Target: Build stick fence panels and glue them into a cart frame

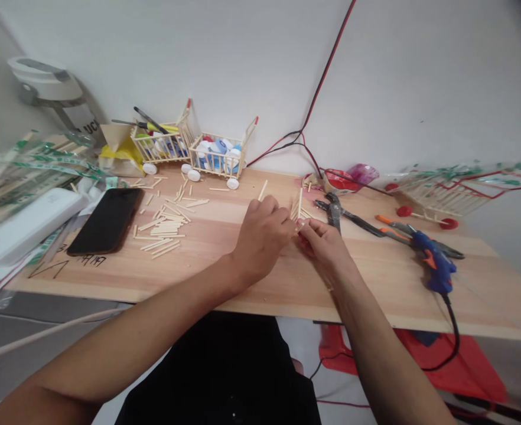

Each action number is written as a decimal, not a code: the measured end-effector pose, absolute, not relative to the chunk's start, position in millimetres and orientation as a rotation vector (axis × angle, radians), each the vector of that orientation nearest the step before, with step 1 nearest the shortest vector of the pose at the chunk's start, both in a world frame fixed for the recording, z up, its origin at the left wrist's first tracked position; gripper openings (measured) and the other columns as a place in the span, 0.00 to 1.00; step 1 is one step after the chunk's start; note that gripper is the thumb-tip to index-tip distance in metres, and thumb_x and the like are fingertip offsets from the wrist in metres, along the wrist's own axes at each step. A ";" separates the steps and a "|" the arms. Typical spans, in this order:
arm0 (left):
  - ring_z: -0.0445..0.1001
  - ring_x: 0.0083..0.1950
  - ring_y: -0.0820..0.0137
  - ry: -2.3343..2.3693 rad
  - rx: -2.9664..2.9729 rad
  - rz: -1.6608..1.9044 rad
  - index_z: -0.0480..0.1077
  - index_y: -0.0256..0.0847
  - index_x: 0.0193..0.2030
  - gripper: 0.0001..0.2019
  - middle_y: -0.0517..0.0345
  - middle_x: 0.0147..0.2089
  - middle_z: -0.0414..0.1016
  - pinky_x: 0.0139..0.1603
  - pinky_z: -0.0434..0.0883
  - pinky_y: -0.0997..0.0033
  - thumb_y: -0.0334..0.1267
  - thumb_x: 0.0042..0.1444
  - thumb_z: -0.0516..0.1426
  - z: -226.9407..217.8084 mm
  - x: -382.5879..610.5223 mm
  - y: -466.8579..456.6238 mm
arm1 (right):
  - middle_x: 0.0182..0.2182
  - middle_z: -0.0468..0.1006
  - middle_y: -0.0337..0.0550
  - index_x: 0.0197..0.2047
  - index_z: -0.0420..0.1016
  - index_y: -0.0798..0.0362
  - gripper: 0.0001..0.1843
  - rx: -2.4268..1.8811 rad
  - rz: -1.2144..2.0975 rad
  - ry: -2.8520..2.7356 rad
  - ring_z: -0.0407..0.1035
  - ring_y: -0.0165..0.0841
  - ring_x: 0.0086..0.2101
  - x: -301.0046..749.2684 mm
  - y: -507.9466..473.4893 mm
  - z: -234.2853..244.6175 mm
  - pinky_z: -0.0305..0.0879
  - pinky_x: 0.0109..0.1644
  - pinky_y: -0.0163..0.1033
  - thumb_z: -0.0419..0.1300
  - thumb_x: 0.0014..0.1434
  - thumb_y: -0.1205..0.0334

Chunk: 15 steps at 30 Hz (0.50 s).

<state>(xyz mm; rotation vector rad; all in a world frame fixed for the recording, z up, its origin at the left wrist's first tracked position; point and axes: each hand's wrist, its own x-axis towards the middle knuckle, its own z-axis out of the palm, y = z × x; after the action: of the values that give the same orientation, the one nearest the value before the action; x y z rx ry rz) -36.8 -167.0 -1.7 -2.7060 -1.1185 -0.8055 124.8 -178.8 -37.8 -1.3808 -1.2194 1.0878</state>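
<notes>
My left hand (260, 239) and my right hand (325, 245) meet above a pale wooden table (375, 283). Between them stands a small frame of thin wooden sticks (296, 206), gripped by my right fingers at its lower end. My left fingers curl close beside it, and I cannot tell if they hold it. A loose stick (263, 190) rises just behind my left hand. To the left lies a scattered pile of cut wooden sticks (163, 230). Metal pliers (334, 212) rest just beyond my right hand.
Two stick-built toy carts (218, 156) on white wheels hold bottle caps at the back. Nearby are a black phone (105, 221), a white power bank (25, 227), a blue glue gun (435, 262), orange-handled cutters (397, 230) and a red-and-black wire (326, 65).
</notes>
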 end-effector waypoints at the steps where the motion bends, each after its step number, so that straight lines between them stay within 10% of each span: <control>1: 0.64 0.47 0.59 -1.126 -2.710 -0.789 0.72 0.40 0.33 0.17 0.51 0.36 0.73 0.43 0.59 0.58 0.37 0.67 0.45 -2.0 -36.4 -167.2 | 0.15 0.58 0.32 0.21 0.61 0.51 0.23 -1.385 1.086 -1.220 0.47 0.23 0.17 124.7 -178.9 -37.5 0.38 0.20 0.35 0.62 0.53 0.44; 15: 0.64 0.48 0.61 -1.123 -2.733 -0.833 0.73 0.40 0.34 0.16 0.53 0.36 0.74 0.45 0.58 0.59 0.37 0.67 0.46 -7.3 -35.1 -164.6 | 0.15 0.57 0.31 0.21 0.60 0.51 0.24 -1.376 1.080 -1.240 0.47 0.24 0.17 126.1 -178.6 -40.7 0.39 0.21 0.35 0.61 0.53 0.42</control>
<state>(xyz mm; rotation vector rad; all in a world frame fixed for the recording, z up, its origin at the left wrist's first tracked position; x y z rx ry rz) -35.1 -164.6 -7.3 -2.7328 -1.1229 -0.8328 126.1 -178.6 -40.7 -1.3756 -1.2397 1.0801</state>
